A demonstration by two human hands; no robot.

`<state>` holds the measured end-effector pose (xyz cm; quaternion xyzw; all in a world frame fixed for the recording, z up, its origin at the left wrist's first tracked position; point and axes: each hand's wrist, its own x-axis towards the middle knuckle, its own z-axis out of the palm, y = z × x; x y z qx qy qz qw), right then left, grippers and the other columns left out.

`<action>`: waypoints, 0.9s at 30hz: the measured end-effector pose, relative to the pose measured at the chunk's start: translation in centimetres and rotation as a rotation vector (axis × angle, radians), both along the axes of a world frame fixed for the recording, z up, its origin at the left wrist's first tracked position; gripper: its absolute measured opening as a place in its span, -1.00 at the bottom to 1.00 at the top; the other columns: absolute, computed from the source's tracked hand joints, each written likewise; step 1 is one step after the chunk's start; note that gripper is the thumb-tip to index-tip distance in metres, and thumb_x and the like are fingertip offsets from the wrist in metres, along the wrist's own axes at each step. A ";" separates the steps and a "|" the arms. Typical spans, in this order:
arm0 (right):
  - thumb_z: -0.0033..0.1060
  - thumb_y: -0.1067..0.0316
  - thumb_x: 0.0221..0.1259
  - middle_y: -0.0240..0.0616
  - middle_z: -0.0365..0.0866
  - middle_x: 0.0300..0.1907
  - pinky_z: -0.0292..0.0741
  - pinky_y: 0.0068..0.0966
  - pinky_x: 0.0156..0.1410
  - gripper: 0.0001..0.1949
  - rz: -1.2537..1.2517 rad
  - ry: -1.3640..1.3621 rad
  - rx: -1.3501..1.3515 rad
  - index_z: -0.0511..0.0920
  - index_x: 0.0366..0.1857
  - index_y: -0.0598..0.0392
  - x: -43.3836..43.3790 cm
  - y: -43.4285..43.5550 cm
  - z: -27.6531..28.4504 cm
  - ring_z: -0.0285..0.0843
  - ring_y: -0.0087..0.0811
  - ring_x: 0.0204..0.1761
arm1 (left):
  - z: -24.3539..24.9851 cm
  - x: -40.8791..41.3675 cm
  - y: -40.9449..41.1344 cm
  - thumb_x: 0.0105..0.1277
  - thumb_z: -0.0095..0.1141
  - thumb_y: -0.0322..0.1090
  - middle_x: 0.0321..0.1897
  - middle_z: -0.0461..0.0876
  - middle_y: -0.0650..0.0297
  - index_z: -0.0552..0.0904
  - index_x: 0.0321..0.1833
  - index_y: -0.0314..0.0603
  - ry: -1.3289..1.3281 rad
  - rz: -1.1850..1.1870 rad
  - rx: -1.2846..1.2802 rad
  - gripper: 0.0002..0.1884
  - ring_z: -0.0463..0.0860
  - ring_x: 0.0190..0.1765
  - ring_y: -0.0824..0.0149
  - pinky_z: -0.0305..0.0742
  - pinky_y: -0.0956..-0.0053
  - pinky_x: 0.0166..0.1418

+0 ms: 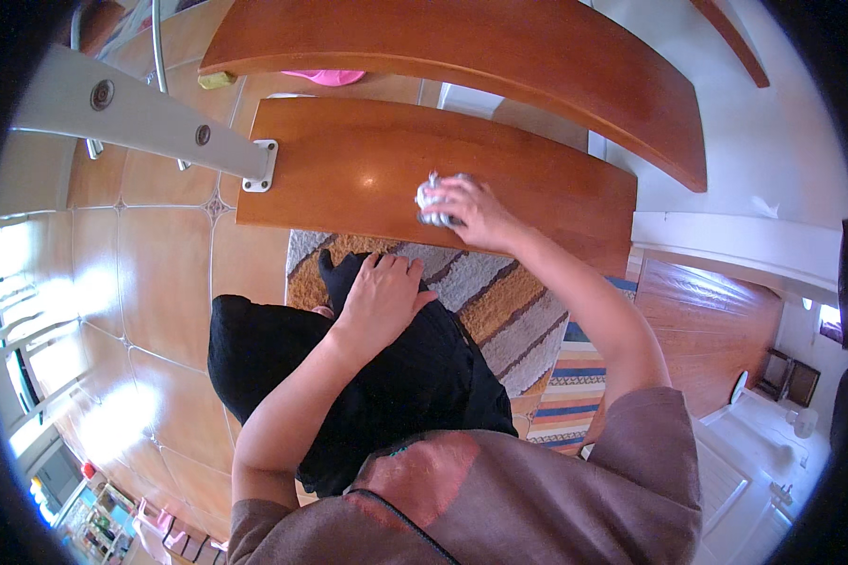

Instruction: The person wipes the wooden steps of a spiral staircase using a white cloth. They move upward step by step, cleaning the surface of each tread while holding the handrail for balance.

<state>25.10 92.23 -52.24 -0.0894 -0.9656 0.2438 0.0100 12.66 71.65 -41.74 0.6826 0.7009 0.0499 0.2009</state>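
My right hand (470,208) is closed around a bunched white and grey cloth (434,198). The cloth is against a brown wooden stair tread (339,169), right of its middle. My left hand (385,296) lies flat on the knee of my black trousers (410,374), thumb spread, holding nothing. Both my legs are bent below the tread.
Another wooden tread (452,49) overhangs beyond this one. A white metal post (148,120) is bolted to the tread's left end. Below are a striped shaggy rug (495,311), a flat striped mat (572,388) and tiled floor (166,282). A white wall (763,155) stands right.
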 end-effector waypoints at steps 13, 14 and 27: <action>0.20 0.59 0.06 -0.29 0.66 0.09 0.48 -0.21 0.29 -0.59 -0.364 0.151 -0.018 0.65 -0.02 -0.21 -1.2 11.3 0.3 0.54 -0.14 0.16 | 1.1 -0.6 1.0 0.37 0.08 -0.04 -0.10 0.62 0.01 0.52 0.16 -0.31 -0.034 -0.006 0.010 -0.51 0.60 0.03 0.03 0.43 0.21 0.22; 0.22 0.60 0.04 -0.30 0.65 0.09 0.49 -0.20 0.27 -0.58 -0.335 0.170 0.008 0.65 -0.03 -0.21 -0.5 10.2 -0.3 0.53 -0.15 0.16 | 1.0 -0.4 1.2 0.37 0.08 -0.04 -0.10 0.62 0.01 0.52 0.16 -0.31 -0.040 -0.020 0.033 -0.52 0.60 0.03 0.04 0.43 0.21 0.22; 0.23 0.60 -0.03 -0.45 0.51 0.22 0.31 -0.10 0.38 -0.60 -0.277 -0.290 0.113 0.62 -0.08 -0.15 17.4 1.2 2.7 0.29 -0.27 0.39 | 1.1 -1.5 1.9 0.36 0.10 -0.11 0.07 0.58 0.04 0.53 0.15 -0.30 -0.097 -0.075 0.078 -0.56 0.52 0.18 0.05 0.37 0.21 0.33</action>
